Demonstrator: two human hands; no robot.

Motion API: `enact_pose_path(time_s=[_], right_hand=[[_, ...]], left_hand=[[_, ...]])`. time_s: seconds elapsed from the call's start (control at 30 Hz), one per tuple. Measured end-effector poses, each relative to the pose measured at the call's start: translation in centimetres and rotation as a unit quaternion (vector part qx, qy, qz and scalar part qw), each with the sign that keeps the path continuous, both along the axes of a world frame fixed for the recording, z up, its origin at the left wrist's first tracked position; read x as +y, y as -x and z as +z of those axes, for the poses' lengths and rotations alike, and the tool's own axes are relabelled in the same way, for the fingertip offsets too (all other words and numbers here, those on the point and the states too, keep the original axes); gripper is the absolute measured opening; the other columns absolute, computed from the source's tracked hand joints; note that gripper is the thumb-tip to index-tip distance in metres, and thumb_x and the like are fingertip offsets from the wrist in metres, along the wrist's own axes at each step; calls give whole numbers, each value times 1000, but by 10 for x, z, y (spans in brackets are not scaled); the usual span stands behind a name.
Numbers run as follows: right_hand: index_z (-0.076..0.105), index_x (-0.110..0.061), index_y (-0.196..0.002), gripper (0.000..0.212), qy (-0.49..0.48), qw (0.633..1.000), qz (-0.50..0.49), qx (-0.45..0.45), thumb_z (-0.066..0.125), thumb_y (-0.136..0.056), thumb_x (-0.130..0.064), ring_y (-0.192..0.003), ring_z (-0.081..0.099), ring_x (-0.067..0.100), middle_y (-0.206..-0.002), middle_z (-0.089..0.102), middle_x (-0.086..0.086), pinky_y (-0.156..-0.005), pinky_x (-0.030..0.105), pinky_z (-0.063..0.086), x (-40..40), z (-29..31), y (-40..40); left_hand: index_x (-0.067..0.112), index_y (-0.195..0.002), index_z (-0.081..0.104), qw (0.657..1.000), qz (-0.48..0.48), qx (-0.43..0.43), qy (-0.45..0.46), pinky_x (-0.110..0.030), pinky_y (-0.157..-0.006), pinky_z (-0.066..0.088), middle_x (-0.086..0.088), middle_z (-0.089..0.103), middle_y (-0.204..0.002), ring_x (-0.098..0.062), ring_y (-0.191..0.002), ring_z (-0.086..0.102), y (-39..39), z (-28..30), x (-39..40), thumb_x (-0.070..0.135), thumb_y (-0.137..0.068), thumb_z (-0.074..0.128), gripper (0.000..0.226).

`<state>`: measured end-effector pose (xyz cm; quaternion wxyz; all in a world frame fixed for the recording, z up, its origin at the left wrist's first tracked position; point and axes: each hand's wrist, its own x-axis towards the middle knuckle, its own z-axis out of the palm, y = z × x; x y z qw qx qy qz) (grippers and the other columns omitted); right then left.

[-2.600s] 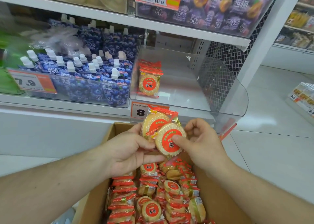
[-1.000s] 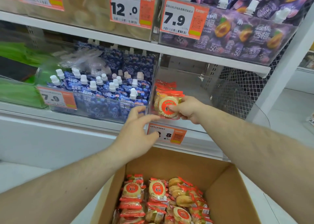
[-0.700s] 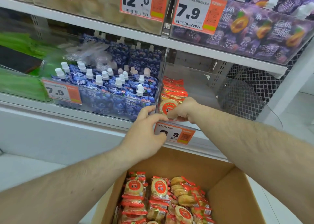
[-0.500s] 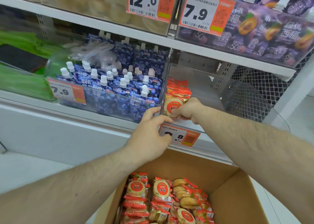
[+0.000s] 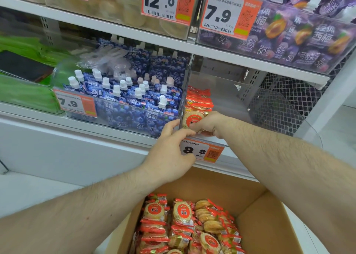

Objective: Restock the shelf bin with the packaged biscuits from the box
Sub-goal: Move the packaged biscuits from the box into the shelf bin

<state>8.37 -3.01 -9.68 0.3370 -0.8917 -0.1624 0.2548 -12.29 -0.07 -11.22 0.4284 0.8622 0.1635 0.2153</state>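
Hands: two, both bare, both at the front lip of the clear shelf bin.
Right hand: fingers curled round the front biscuit pack, holding it upright at the bin's front left corner.
Left hand: fingers loosely bent at the bin's edge beside that pack, fingertips touching the rim; it grips nothing that I can see.
Packs in bin: a short row stood on edge behind the held one, perhaps four or five; the red wrappers overlap too much to count.
Cardboard box: one, open, below the shelf, holding some dozens of packs.
Price tags: five in view; the 8.8 tag sits on the bin's front.
Change: half a second ago the pack was in the same corner; both hands have barely shifted.
Hidden: the left hand covers part of the 8.8 tag; the box's near side is cut off by the frame.
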Motion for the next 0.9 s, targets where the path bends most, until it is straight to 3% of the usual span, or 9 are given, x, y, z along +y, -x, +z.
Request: enact_pose_path(time_s=[0.17,0.23,0.3,0.37,0.5,0.6,0.67,0.77,0.9], right_hand=[[63,-9,-90,30,-1,1000,-12,-21,85,-72,-18,-78,58,17,-94,64,6,-77,33,57,-24,22,9],[56,-9,-91,36,18,994,-24,-108,82,-75,-28,-74,56,19,-88,61,5,-64,32,54,-38,35,22],[52,-13,-111,46,1,975,-20,-221,76,-76,-32,-84,59,20,-98,62,2,-71,34,53,-52,41,41],[52,-20,-120,46,-68,945,2,-319,69,-78,-27,-96,59,18,-107,61,-4,-83,33,49,-69,42,69],[61,-18,-100,26,-126,892,79,-428,66,-75,-19,-90,57,18,-96,62,-2,-79,33,45,-93,22,105],[63,-20,-83,7,-129,893,71,-425,67,-77,-19,-80,57,13,-83,63,-7,-73,29,46,-98,17,102],[61,-25,-72,10,-128,917,42,-376,67,-79,-21,-71,55,6,-72,61,-14,-64,19,42,-95,29,86],[65,-26,-83,8,-29,950,114,-288,70,-79,-21,-79,58,8,-78,61,-16,-66,20,41,-84,46,49],[54,-18,-129,52,178,855,373,-315,71,-82,-33,-104,55,17,-122,57,-1,-86,26,44,-58,39,19]], left_hand=[[26,-118,53,991,43,-74,-106,-36,-105,39,16,18,-121,-14,-123,29,6,-1,-7,26,-70,61,49],[22,-108,54,982,24,-114,-146,-31,-90,45,9,28,-114,-15,-110,40,9,1,-13,26,-68,58,41],[20,-103,55,977,-39,-123,-168,-25,-78,43,6,39,-107,-11,-96,45,11,-2,-19,22,-69,58,34],[20,-103,57,974,-105,-81,-183,-26,-81,42,11,44,-100,-5,-89,43,11,-8,-24,19,-73,59,30],[21,-118,54,966,-152,50,-203,-21,-90,37,9,47,-106,-9,-102,45,9,-23,-26,20,-79,61,40],[21,-115,57,965,-139,55,-217,-24,-91,41,9,48,-106,-12,-104,48,9,-26,-27,19,-80,60,35],[17,-102,64,963,-107,-33,-245,-33,-86,47,3,52,-101,-18,-97,53,9,-19,-24,17,-76,56,27],[15,-103,66,954,8,-132,-268,-41,-85,47,-7,45,-110,-27,-101,49,1,-7,-12,21,-70,57,34],[31,-131,53,975,85,-15,-205,-43,-113,25,-7,20,-147,-30,-138,21,-6,-2,1,21,-74,68,61]])
